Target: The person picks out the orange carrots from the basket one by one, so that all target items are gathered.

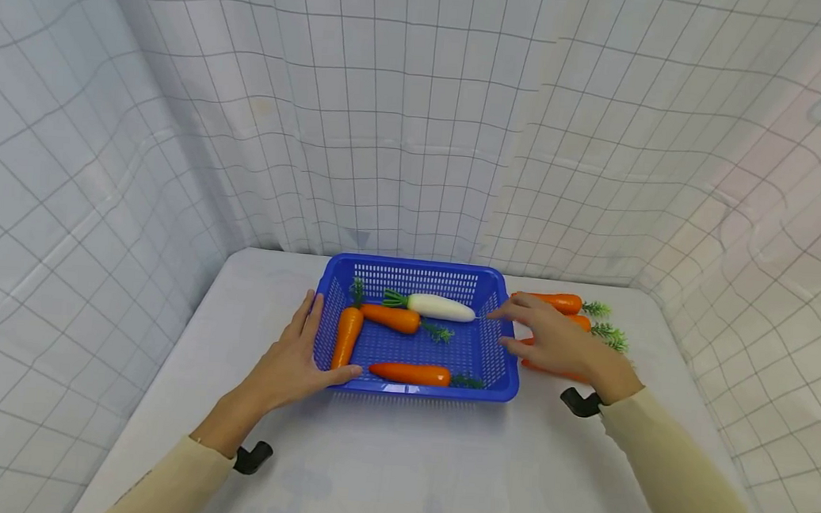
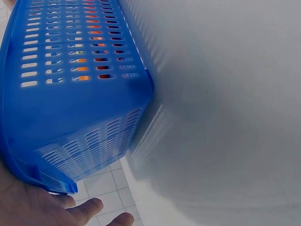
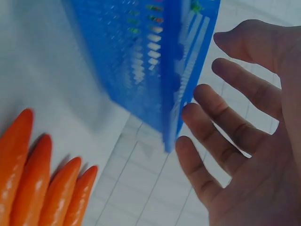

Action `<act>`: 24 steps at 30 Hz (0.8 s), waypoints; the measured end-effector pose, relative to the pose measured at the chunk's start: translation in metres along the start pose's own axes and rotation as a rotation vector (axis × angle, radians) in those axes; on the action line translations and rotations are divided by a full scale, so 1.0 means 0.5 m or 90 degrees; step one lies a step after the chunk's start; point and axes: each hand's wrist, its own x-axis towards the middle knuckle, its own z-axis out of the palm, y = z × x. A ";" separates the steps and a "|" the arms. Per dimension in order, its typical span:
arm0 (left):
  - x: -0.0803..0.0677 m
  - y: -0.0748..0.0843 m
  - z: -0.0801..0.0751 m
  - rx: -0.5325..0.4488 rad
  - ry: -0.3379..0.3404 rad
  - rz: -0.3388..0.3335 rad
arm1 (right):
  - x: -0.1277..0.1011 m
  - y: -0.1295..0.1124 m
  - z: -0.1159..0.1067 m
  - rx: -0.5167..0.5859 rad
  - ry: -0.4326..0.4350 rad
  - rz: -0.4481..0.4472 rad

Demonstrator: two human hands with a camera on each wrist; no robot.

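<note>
A blue plastic basket sits on the table, holding a white radish, an upright-lying carrot along its left side, a second carrot below the radish and a third carrot by the front wall. My left hand rests on the basket's front left corner, fingers extended along the left rim and thumb over the front rim. Over the right rim hovers my right hand, its fingers spread and relaxed; the right wrist view shows nothing in its grasp.
Several carrots with green tops lie side by side to the right of the basket, partly hidden under my right hand. White gridded curtains enclose the white table at the back and both sides.
</note>
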 end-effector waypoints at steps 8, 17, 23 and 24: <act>-0.002 0.001 0.000 -0.002 -0.001 -0.004 | 0.063 -0.061 0.005 0.001 -0.110 -0.031; -0.003 0.003 -0.001 -0.005 0.002 -0.002 | 0.138 -0.093 0.033 0.103 -0.245 -0.032; -0.003 0.005 -0.002 -0.004 0.002 -0.002 | 0.180 -0.102 0.063 0.110 -0.315 -0.029; -0.003 0.005 -0.003 -0.004 0.002 -0.002 | 0.185 -0.103 0.069 0.113 -0.323 -0.028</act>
